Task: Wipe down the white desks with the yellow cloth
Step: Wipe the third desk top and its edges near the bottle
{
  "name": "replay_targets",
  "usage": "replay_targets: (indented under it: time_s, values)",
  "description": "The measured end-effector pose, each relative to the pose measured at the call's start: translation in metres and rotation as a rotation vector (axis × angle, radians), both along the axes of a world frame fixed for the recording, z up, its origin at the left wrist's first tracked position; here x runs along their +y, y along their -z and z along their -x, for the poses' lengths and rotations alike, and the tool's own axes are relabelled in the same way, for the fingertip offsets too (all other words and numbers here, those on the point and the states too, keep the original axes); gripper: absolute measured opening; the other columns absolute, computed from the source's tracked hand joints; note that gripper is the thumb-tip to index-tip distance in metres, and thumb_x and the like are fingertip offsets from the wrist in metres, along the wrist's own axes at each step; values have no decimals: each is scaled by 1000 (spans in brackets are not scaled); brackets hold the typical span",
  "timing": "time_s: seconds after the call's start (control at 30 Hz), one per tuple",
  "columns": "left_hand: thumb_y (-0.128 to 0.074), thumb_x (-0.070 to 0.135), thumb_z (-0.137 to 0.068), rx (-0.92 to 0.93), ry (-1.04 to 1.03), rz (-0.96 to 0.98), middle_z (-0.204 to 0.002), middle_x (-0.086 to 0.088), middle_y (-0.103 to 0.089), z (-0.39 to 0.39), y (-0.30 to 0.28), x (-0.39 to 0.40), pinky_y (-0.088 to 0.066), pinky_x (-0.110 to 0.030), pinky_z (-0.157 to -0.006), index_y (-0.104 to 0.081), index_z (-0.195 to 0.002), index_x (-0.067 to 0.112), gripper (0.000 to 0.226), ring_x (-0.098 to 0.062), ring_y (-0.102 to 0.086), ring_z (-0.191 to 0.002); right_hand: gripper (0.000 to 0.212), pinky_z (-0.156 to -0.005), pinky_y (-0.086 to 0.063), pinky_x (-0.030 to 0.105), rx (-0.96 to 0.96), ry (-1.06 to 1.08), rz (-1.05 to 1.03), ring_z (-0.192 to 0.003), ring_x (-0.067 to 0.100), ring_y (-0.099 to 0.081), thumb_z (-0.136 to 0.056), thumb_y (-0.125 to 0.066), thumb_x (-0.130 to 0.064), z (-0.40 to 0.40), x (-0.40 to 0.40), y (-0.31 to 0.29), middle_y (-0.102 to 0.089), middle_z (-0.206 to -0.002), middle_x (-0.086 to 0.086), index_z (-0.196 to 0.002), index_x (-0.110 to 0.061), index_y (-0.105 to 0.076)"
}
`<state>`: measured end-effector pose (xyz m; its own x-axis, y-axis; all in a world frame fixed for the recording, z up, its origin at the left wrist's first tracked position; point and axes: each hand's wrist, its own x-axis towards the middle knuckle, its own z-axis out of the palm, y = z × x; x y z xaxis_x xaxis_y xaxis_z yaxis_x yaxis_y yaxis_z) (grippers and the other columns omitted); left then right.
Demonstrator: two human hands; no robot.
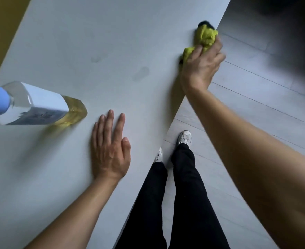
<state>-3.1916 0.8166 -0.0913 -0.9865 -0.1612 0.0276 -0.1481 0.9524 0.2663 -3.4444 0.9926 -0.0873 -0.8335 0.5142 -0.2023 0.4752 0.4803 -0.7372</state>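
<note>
Yellow cloth (204, 39), bunched, is gripped in the right hand (203, 66) and pressed onto the white desk (97, 33) at its right edge, far side of the view; fingers are curled over the fabric. A small dark object is partly seen under and beyond the cloth; its nature cannot be told. The left hand (110, 150) is laid flat on the desk top nearer the body, fingers straight and together, nothing held. A clear bottle (40, 105) with yellowish liquid, white label and blue cap is seen standing on the desk to the left of that hand, apart from it. Faint smudges (140, 73) are noted mid-desk. Black trousers (184, 186) and pale shoes (185, 138) are seen over grey plank floor (256, 97).
</note>
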Motion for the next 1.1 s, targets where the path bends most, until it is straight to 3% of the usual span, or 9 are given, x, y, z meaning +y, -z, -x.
replay_targets:
  time_s: [0.23, 0.33, 0.43, 0.57, 0.7, 0.8, 0.97, 1.1]
  values:
    - [-41, 26, -101, 34, 8, 0, -169, -14, -31, 2, 6, -1, -21, -53, -128, -42, -160, 13, 60, -36, -28, -156, 58, -105, -41, 51, 16, -124, 93, -123, 37, -46, -102, -39, -37, -197, -44, 4, -41, -133, 11, -156, -24, -24]
    - [-39, 28, -102, 52, 8, 3, -168, -15, -32, 3, 7, 0, -21, -52, -128, -43, -159, 12, 59, -37, -29, -156, 58, -103, -45, 49, -43, -170, 98, -128, 34, -46, -104, -41, -37, -239, -52, -2, -36, -137, 6, -157, -27, -19]
    - [-39, 29, -102, 59, 14, -3, -168, -14, -32, 2, 9, -3, -21, -52, -128, -43, -159, 13, 59, -37, -30, -155, 57, -103, -40, 48, -34, -112, 101, -123, 37, -45, -101, -40, -37, -210, -51, 0, -41, -133, 13, -156, -25, -25]
    - [-40, 28, -102, 64, 15, 8, -168, -13, -32, 1, 10, -3, -22, -53, -128, -43, -159, 13, 59, -36, -30, -156, 55, -102, -31, 38, 8, 13, 93, -123, 37, -45, -101, -48, -25, -110, -29, 5, -42, -133, 16, -153, -19, -35]
    - [-39, 28, -102, 81, 18, 24, -169, -12, -32, -1, 12, -1, -20, -52, -128, -42, -159, 14, 59, -35, -29, -156, 53, -97, -39, 37, -43, 8, -15, -122, 32, -47, -104, -42, -30, -32, -9, 5, -39, -135, 10, -155, -23, -30]
    - [-41, 27, -101, 85, 11, 15, -169, -12, -32, -1, 11, -4, -19, -51, -129, -42, -159, 16, 60, -35, -29, -156, 52, -93, -39, 36, -43, -7, 8, -121, 30, -46, -105, -40, -30, -33, -11, 2, -39, -135, 8, -155, -23, -28]
    - [-42, 25, -98, 90, 6, 17, -167, -13, -35, 0, 9, -4, -19, -50, -129, -43, -159, 15, 62, -36, -31, -155, 57, -103, -35, 43, 47, -57, 102, -120, 39, -45, -102, -46, -30, -153, -39, 10, -42, -133, 16, -156, -20, -30]
    - [-41, 27, -99, 98, 18, 27, -167, -14, -35, -1, 10, -4, -20, -50, -128, -43, -159, 16, 61, -36, -32, -154, 61, -107, -38, 49, 20, -211, 178, -125, 32, -39, -101, -42, -36, -283, -58, 7, -39, -135, 12, -157, -24, -21]
